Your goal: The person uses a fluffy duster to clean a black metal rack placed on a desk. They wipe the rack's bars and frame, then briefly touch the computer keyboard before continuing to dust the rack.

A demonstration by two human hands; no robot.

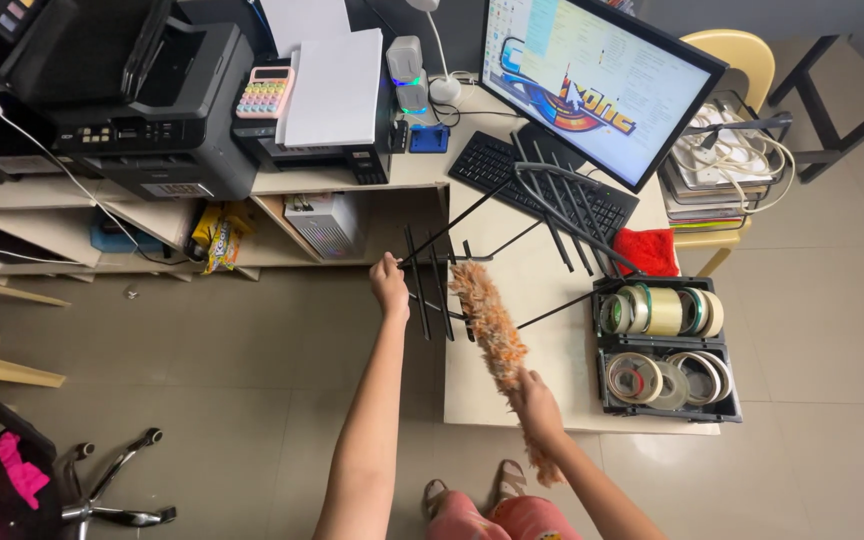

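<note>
My left hand (pixel 389 284) grips one end of a black wire rack (pixel 512 235) that lies tilted across the cream desk (pixel 542 360). My right hand (pixel 537 405) is closed around an orange and white feather duster (pixel 487 330). The duster's fluffy head rests against the rack's bars near my left hand. The rack's far end reaches over the black keyboard (pixel 542 185).
A black tray of tape rolls (pixel 664 345) sits at the desk's right, with a red cloth (pixel 647 250) behind it. A monitor (pixel 597 80), printers (pixel 167 110) and a pastel calculator (pixel 265 92) stand at the back. A chair base (pixel 112 490) lies on the floor at the left.
</note>
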